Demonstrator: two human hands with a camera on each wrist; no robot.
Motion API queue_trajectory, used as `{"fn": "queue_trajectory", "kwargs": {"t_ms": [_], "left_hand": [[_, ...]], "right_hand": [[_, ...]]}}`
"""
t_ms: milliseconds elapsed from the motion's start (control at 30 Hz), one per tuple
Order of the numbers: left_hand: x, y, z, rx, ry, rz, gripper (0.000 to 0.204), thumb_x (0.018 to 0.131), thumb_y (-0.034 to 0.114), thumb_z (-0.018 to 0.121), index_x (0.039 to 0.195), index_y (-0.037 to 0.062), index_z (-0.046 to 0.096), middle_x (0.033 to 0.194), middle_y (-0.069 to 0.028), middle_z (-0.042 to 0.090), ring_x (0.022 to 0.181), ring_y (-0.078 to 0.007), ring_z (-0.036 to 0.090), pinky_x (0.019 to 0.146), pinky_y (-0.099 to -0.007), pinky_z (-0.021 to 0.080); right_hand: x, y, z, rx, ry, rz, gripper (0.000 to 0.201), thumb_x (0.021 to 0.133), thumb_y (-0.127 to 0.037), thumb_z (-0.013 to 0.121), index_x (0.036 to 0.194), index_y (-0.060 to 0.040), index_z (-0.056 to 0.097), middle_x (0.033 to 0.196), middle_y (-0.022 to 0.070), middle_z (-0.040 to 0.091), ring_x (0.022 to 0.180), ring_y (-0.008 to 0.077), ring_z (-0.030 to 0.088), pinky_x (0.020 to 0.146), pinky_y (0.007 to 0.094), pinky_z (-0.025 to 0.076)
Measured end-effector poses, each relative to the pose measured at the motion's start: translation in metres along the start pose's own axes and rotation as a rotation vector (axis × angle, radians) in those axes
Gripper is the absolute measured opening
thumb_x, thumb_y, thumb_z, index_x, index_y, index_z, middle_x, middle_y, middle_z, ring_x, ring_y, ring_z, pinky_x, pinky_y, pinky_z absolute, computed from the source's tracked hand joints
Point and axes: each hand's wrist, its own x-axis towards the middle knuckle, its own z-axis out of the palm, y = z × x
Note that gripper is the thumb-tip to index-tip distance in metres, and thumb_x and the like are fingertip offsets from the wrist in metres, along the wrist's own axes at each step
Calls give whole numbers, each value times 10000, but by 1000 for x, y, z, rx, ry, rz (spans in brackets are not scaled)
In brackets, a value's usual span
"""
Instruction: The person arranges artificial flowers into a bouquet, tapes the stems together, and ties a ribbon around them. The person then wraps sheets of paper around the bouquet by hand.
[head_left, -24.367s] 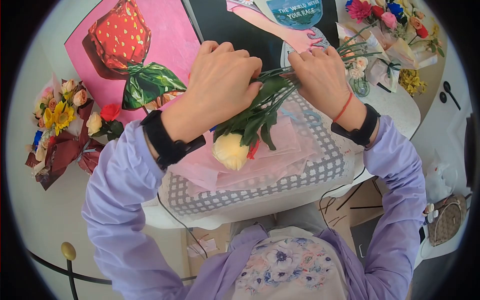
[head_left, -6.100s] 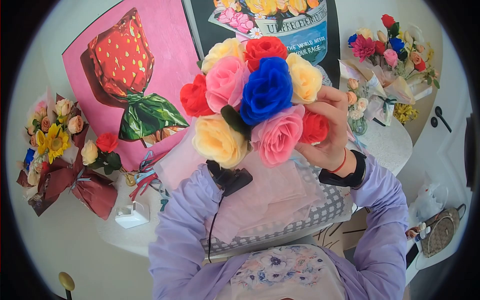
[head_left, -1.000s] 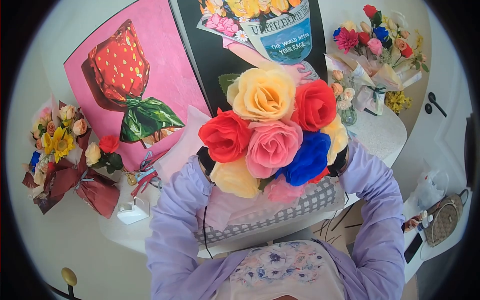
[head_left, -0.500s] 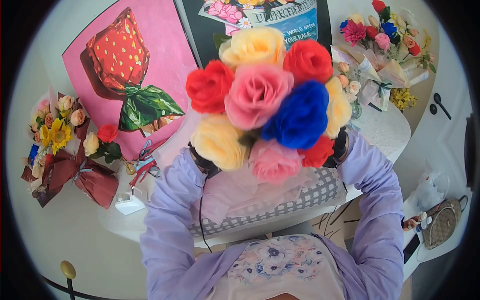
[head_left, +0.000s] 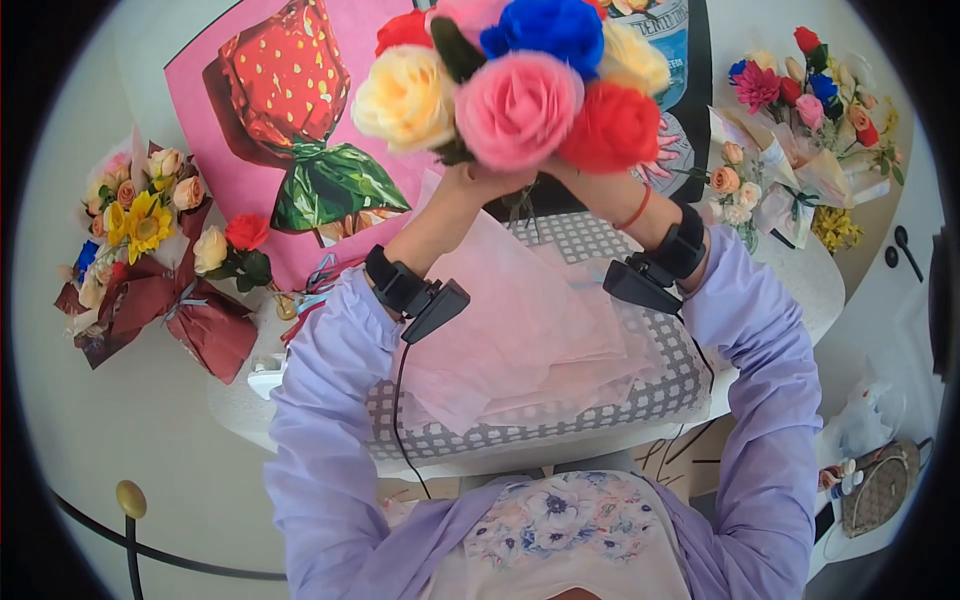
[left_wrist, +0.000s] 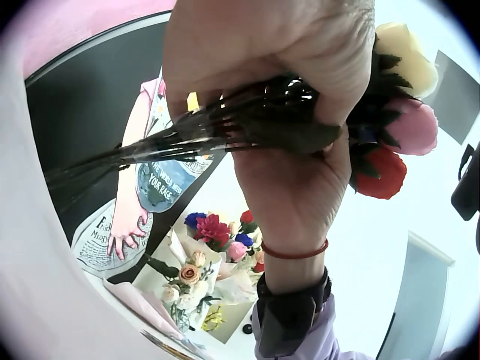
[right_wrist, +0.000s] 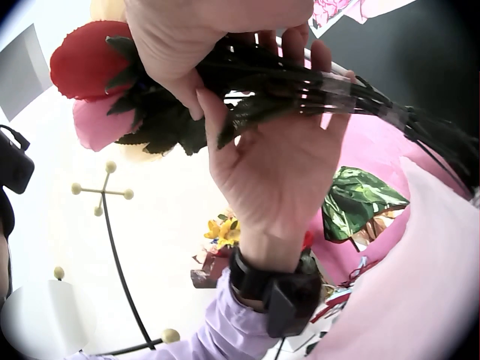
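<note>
A bouquet of cloth roses, with a blue rose (head_left: 545, 38), a pink rose (head_left: 520, 110) and red and cream ones, is held up at the top of the head view. Below the blooms, the left hand (head_left: 450, 210) and right hand (head_left: 612, 195) are close together, fingers mostly hidden. In the left wrist view, the left hand (left_wrist: 270, 45) and right hand (left_wrist: 294, 191) grip the dark green stems (left_wrist: 180, 139) from opposite sides. Shiny clear bands (right_wrist: 337, 94) wrap the stems in the right wrist view, where the left hand's fingers curl behind them.
Pink wrapping sheets (head_left: 520, 330) lie on a grey-and-white checked cloth (head_left: 640, 385). A dark red wrapped bouquet (head_left: 205, 315) stands left, a pale wrapped bouquet (head_left: 800, 190) right. Behind are a candy picture (head_left: 290, 90) and a black-backed picture. A cable hangs from each wrist camera.
The bouquet has risen toward the top of the head view, its blooms tilted away. Both hands, hidden behind the blooms half a second ago, now show partly, as do the wrist straps.
</note>
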Motion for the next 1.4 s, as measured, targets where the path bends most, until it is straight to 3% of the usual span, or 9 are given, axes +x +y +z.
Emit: {"fn": "queue_trajectory", "kwargs": {"t_ms": [67, 267, 367, 667, 900, 967, 1067, 1167, 1400], "left_hand": [[1, 13, -1, -408, -121, 49, 332, 858, 244, 522, 1116, 35, 501, 1088, -32, 536, 1027, -144, 489, 943, -327, 332], [10, 30, -5, -491, -124, 233, 534, 847, 214, 500, 1303, 54, 274, 1250, -89, 395, 1161, -163, 381, 938, -312, 320], [23, 45, -4, -279, -41, 328, 690, 728, 59, 607, 1300, 31, 222, 1182, -94, 421, 1149, -179, 396, 922, -308, 339], [41, 57, 19, 521, 550, 464, 719, 706, 117, 646, 1247, -28, 195, 1017, -256, 540, 928, -402, 554, 746, -410, 454], [39, 51, 14, 586, 548, 401, 661, 750, 135, 619, 1251, -5, 212, 959, -243, 571, 858, -427, 565, 668, -437, 455], [37, 50, 14, 582, 565, 385, 538, 757, 107, 622, 1166, 9, 287, 910, -178, 589, 872, -282, 607, 709, -340, 460], [36, 50, 9, 569, 514, 398, 520, 757, 122, 635, 1149, 13, 312, 906, -161, 590, 871, -248, 602, 719, -325, 456], [39, 52, 7, 546, 486, 383, 541, 747, 168, 657, 1118, -6, 303, 908, -216, 596, 854, -390, 585, 675, -411, 458], [42, 49, 14, 399, 447, 369, 568, 727, 137, 648, 1156, -13, 306, 987, -183, 578, 936, -325, 581, 757, -382, 456]], "right_hand": [[20, -9, -1, 699, -26, 514, 275, 725, -232, 719, 884, -61, 574, 815, 0, 596, 746, 112, 580, 647, 268, 468], [58, -6, -5, 943, -124, 694, 330, 751, -105, 683, 1051, -60, 552, 1008, 24, 579, 913, 106, 556, 742, 248, 458], [73, -4, -4, 954, -76, 601, 344, 756, -97, 675, 1071, -65, 542, 1002, 20, 583, 917, 108, 557, 757, 256, 448], [83, -7, 11, 1026, 93, 602, 324, 768, -110, 666, 1064, -52, 548, 975, 17, 605, 877, 113, 571, 784, 267, 443], [79, -11, 19, 1054, 205, 615, 321, 755, -116, 680, 1045, -48, 559, 966, 23, 612, 870, 115, 576, 778, 259, 435], [78, -10, 20, 1053, 222, 614, 330, 751, -119, 685, 1047, -49, 558, 967, 23, 611, 871, 116, 576, 780, 258, 432], [76, -7, 22, 1011, 211, 642, 352, 743, -126, 694, 1056, -49, 552, 970, 23, 609, 875, 117, 576, 790, 260, 428], [77, -5, 22, 981, 192, 616, 363, 736, -130, 701, 1057, -49, 552, 969, 22, 607, 877, 115, 575, 791, 261, 429], [74, 0, 15, 942, 173, 597, 364, 739, -141, 702, 1059, -51, 553, 964, 11, 603, 864, 106, 571, 778, 257, 424]]}}
